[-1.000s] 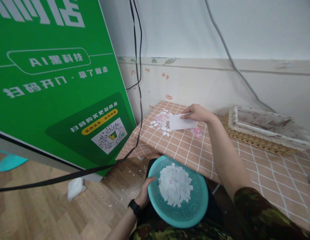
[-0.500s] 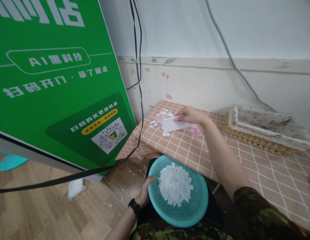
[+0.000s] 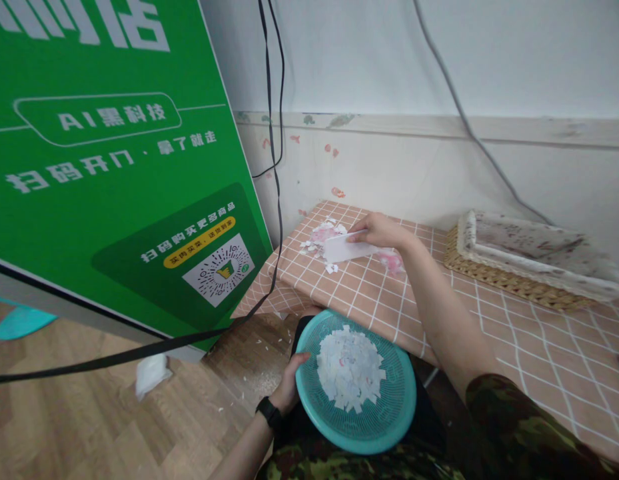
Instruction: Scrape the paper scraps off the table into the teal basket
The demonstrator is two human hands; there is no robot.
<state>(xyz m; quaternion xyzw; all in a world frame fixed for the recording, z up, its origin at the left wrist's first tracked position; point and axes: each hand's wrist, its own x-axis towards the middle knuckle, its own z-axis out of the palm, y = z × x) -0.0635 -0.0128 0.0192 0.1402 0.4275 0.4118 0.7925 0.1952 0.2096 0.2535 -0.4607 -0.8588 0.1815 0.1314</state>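
- Head view: right hand (image 3: 376, 231) pinches a flat, white, rectangular card (image 3: 345, 249) above the brown, white-checked tablecloth (image 3: 374, 297); small white-and-pink paper scraps (image 3: 323, 233) lie just past its left end; contact, I cannot tell from here;
- left hand (image 3: 290, 385) grips a round turquoise plastic basket (image 3: 396, 407) by its rim; heaped white paper pieces (image 3: 350, 370) inside.

The colander (image 3: 360, 435) is smooth plastic with a slight sheen; its scraps (image 3: 350, 367) look like matt paper. The tablecloth (image 3: 379, 300) is matt woven cloth, the basket (image 3: 509, 283) rough wicker, the floor (image 3: 104, 433) wood-grained.
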